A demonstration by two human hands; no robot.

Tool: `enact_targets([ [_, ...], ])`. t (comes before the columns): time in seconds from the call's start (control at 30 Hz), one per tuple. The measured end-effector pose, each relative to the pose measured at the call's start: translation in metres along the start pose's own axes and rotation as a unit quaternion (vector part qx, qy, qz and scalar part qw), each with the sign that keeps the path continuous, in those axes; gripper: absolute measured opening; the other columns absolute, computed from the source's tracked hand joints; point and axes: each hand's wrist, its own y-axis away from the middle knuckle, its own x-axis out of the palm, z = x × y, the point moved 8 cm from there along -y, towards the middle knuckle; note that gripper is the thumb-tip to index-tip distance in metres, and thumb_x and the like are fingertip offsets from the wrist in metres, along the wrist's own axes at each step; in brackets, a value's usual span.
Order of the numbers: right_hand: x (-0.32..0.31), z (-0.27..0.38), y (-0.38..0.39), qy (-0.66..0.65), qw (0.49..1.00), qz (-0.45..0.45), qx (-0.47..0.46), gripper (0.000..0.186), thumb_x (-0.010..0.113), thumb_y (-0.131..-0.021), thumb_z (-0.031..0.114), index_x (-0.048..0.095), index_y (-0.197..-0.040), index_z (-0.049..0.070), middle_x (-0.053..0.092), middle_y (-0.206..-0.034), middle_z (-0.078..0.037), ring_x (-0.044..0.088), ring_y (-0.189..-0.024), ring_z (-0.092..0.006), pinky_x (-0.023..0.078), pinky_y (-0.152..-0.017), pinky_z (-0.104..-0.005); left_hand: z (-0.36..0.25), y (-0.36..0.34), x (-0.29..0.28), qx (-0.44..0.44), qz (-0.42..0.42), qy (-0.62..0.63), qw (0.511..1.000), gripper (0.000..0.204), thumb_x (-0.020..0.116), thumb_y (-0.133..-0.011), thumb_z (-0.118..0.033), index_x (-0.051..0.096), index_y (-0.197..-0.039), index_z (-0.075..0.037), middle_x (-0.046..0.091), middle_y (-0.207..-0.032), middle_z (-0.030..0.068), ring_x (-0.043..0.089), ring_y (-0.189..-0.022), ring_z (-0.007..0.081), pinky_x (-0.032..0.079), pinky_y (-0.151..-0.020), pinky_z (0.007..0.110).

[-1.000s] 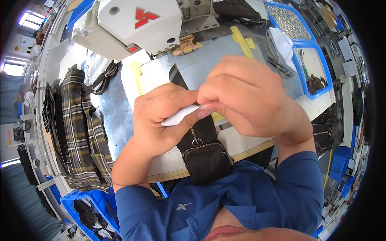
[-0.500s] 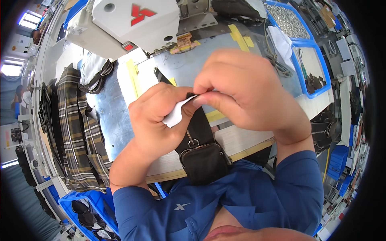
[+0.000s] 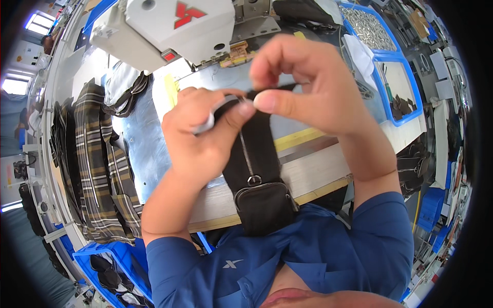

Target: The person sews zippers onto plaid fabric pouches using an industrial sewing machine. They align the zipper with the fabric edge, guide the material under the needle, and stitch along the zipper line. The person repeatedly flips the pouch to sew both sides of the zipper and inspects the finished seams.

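Note:
My left hand [image 3: 197, 133] pinches a small black fabric piece with a white backing [image 3: 226, 105] between thumb and fingers. Close beside it, my right hand [image 3: 323, 84] has its thumb and forefinger apart, with the thumb tip near the fabric piece. Below both hands lies a narrow black bag [image 3: 262, 205] with a long zipper, a metal D-ring and a small zipped pocket. It reaches over the table's front edge toward my lap. A black strip shows behind my right hand's gap; where it joins is hidden.
A white sewing machine [image 3: 179, 31] stands at the back of the table. Plaid fabric pieces [image 3: 95, 169] are stacked at left. Blue trays [image 3: 403, 115] at right hold metal parts and small dark pieces. A blue crate [image 3: 82, 256] sits low at left.
My right hand's fingers have parted from their pinch and lifted slightly away. The fabric piece in my left hand has turned, showing more of its black side.

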Motion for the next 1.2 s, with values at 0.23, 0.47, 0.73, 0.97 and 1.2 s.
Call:
enact_targets([
  [0.23, 0.017, -0.066, 0.008, -0.135, 0.968, -0.048, 0.206, 0.023, 0.076, -0.1, 0.022, 0.073, -0.103, -0.001, 0.069, -0.081, 0.001, 0.059, -0.071, -0.0041, 0.047, -0.062, -0.0243, 0.061, -0.011, 0.018, -0.184, -0.056, 0.347, 0.918, 0.015, 0.083, -0.095, -0.008, 0.078, -0.102, 0.003, 0.078, -0.094, 0.0064, 0.07, -0.083, 0.0128, 0.056, -0.075, 0.029],
  [0.47, 0.008, -0.129, 0.035, -0.072, 0.951, -0.072, 0.293, 0.027, 0.076, -0.101, 0.025, 0.072, -0.095, -0.002, 0.066, -0.072, -0.001, 0.057, -0.062, -0.0078, 0.044, -0.055, -0.0302, 0.098, -0.013, 0.053, -0.33, -0.026, 0.399, 0.855, 0.016, 0.079, -0.096, -0.003, 0.075, -0.11, 0.004, 0.079, -0.101, 0.0132, 0.076, -0.086, 0.0206, 0.061, -0.079, 0.035],
  [0.73, 0.003, -0.136, 0.026, 0.318, 0.899, 0.051, 0.296, 0.036, 0.07, -0.1, 0.03, 0.071, -0.096, -0.005, 0.072, -0.093, -0.025, 0.069, -0.091, -0.045, 0.053, -0.083, -0.0516, 0.104, -0.008, 0.042, -0.165, 0.092, -0.198, 0.962, 0.068, 0.091, -0.083, -0.043, 0.068, -0.123, 0.008, 0.076, -0.094, 0.0212, 0.075, -0.085, 0.0391, 0.06, -0.079, 0.045],
  [0.97, 0.001, -0.151, 0.019, 0.355, 0.908, 0.021, 0.221, 0.04, 0.07, -0.1, 0.033, 0.067, -0.091, -0.005, 0.069, -0.092, -0.029, 0.066, -0.094, -0.0494, 0.052, -0.084, -0.0547, 0.073, 0.001, 0.057, 0.179, 0.181, -0.366, 0.895, 0.094, 0.086, -0.076, -0.059, 0.062, -0.143, 0.003, 0.064, -0.14, 0.0212, 0.059, -0.133, 0.0368, 0.044, -0.115, 0.049],
  [1.2, 0.005, -0.146, 0.001, 0.337, 0.883, 0.123, 0.301, 0.035, 0.065, -0.104, 0.027, 0.072, -0.111, -0.007, 0.072, -0.107, -0.028, 0.068, -0.107, -0.0465, 0.054, -0.096, -0.0529, 0.088, -0.015, 0.063, 0.148, 0.242, -0.348, 0.893, 0.1, 0.087, -0.074, -0.061, 0.06, -0.144, 0.004, 0.062, -0.147, 0.0212, 0.058, -0.137, 0.0391, 0.044, -0.116, 0.05],
])
